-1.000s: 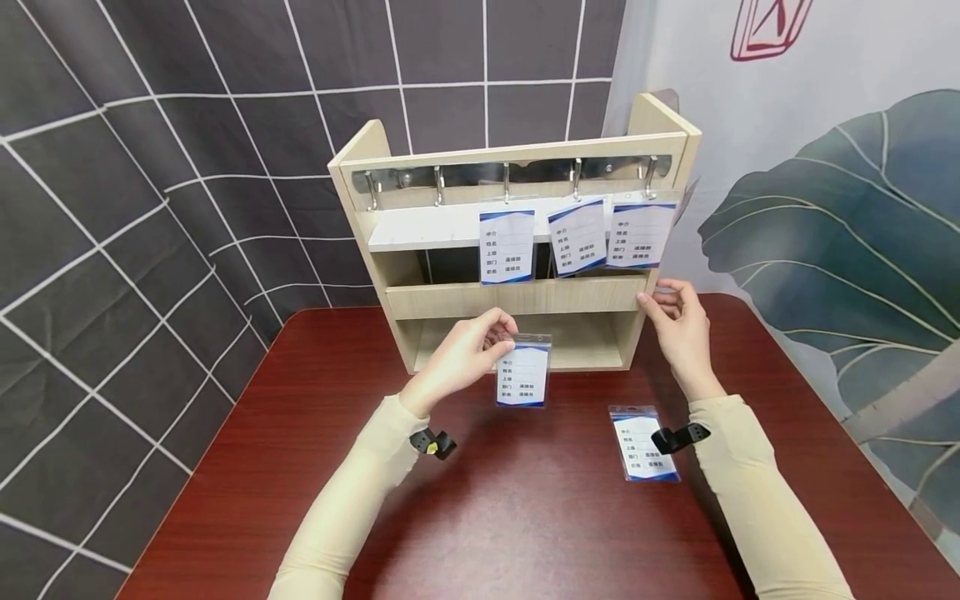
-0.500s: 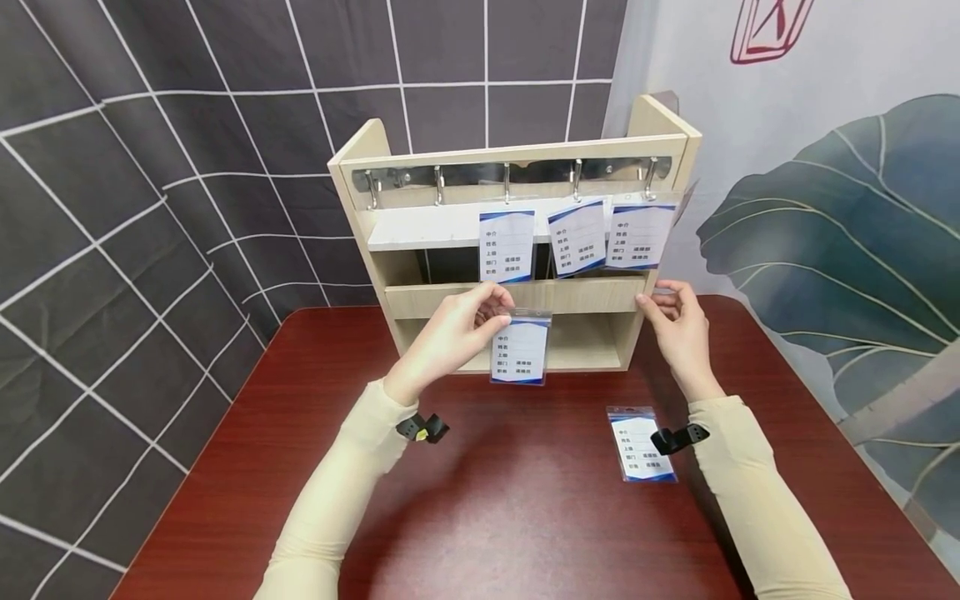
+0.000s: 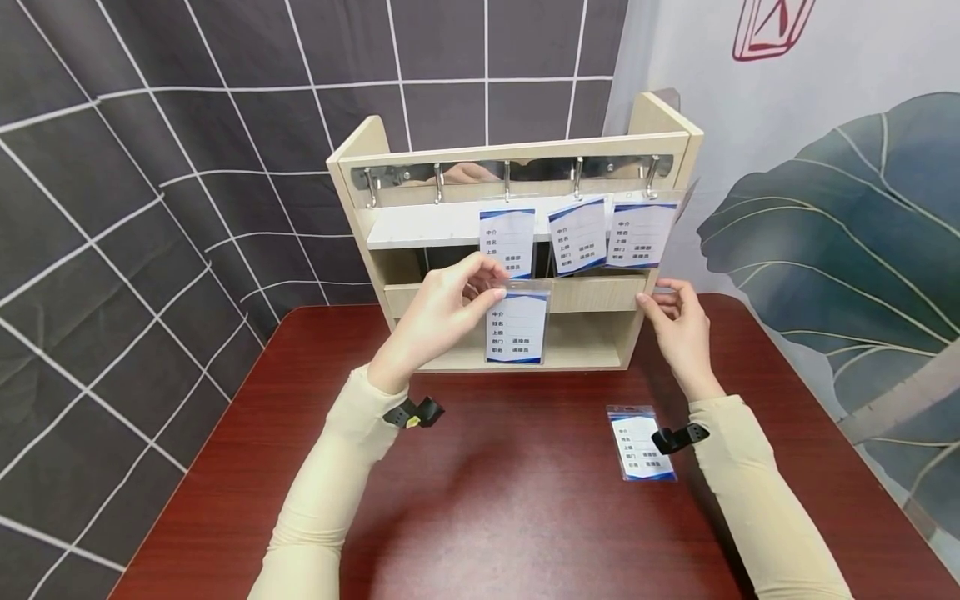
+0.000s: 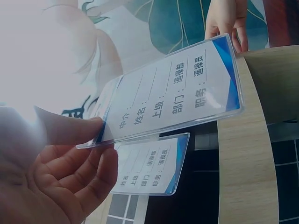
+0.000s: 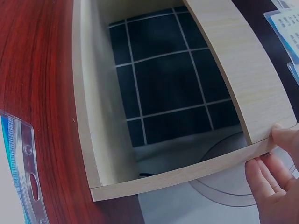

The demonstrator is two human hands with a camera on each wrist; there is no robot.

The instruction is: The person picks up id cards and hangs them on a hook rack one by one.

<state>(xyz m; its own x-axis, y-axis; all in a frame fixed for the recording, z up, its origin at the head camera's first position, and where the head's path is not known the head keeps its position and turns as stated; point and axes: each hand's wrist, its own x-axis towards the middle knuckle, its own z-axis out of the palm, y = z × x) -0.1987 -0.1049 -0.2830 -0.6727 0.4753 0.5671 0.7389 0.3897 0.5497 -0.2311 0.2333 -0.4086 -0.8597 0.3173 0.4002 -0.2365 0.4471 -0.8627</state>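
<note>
My left hand [image 3: 442, 312] pinches a clear-sleeved name badge [image 3: 517, 329] by its top left corner, thumb in front and fingers behind. The badge hangs upright in front of the wooden shelf [image 3: 596, 294], just below a badge [image 3: 507, 229] on the middle hook. In the left wrist view the held badge [image 4: 173, 88] overlaps that hanging one [image 4: 149, 165]. With thumb and fingertips, my right hand [image 3: 681, 329] grips the front edge of the shelf's right side panel [image 5: 177, 175]. Two more badges, one tilted [image 3: 577, 237] and one straighter [image 3: 642, 233], hang on the right.
A metal strip with several hooks [image 3: 438, 179] runs along the shelf's top; the two left hooks bear no badge. Another badge [image 3: 637, 442] lies flat on the red-brown table [image 3: 480, 500], partly behind the right wrist's black strap [image 3: 678, 437].
My left hand has lifted the badge up and slightly left, from near the table to in front of the shelf's middle board. The right hand has stayed at the side panel.
</note>
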